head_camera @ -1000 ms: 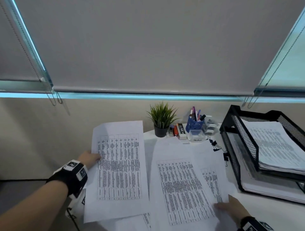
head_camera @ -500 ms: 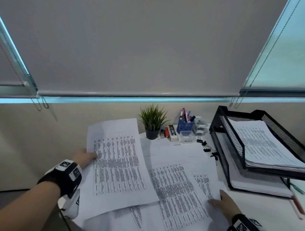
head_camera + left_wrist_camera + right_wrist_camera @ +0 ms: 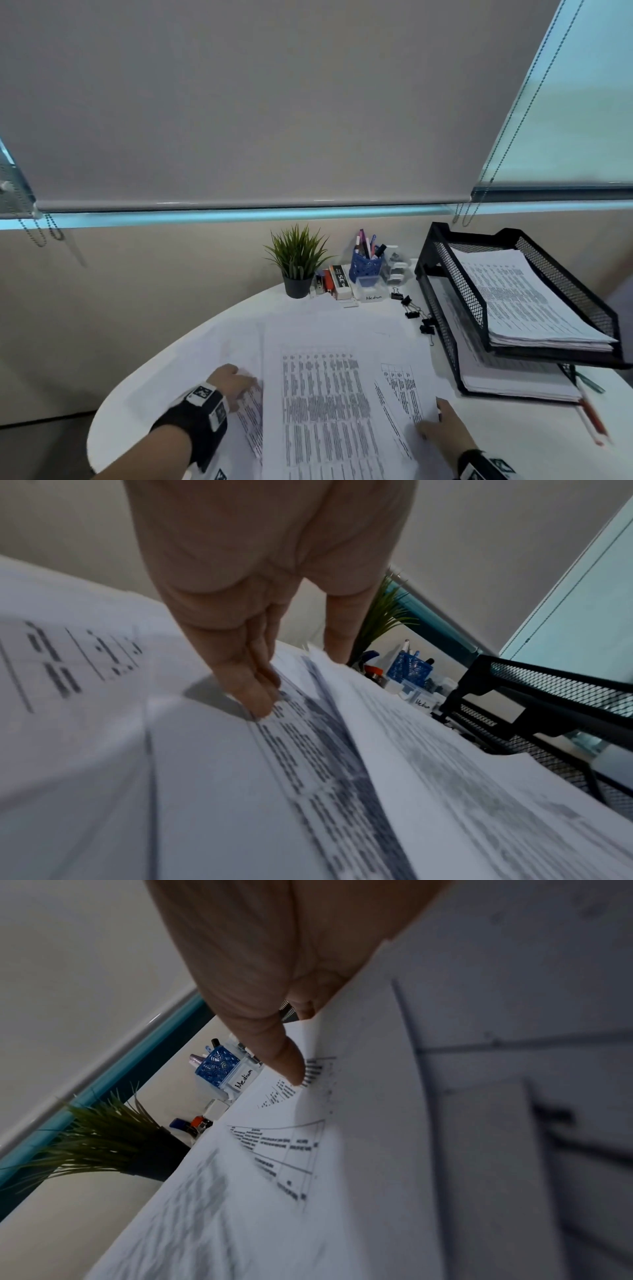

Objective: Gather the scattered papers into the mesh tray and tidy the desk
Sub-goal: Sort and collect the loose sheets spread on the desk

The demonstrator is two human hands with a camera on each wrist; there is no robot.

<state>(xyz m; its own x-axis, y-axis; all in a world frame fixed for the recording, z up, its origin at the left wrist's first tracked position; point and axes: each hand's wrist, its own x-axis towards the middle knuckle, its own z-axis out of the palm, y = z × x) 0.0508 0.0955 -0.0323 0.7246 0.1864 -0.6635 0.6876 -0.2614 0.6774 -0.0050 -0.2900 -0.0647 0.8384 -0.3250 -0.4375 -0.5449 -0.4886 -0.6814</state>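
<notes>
Several printed papers (image 3: 325, 394) lie overlapped on the round white table (image 3: 154, 394). My left hand (image 3: 236, 382) is at the pile's left edge. Its straight fingers (image 3: 257, 702) press on a lower sheet, with the thumb beside the top sheet (image 3: 445, 764). My right hand (image 3: 436, 428) holds the pile's right edge. Its thumb (image 3: 284, 1058) presses on top of a sheet (image 3: 377, 1123), which curls up and hides the other fingers. The black two-tier mesh tray (image 3: 459, 291) stands at the right, with a paper stack (image 3: 520, 301) on its top tier and more paper on the tier below.
At the table's back edge stand a potted plant (image 3: 298, 263), a blue pen cup (image 3: 365, 267) and small boxes (image 3: 337, 281). Black binder clips (image 3: 416, 313) lie beside the tray's left wall. A red pen (image 3: 591, 416) lies in front of the tray.
The sheet my left hand held up at the left now lies on the pile in the middle. My left hand has moved right and down to the table. My right hand stays at the right edge.
</notes>
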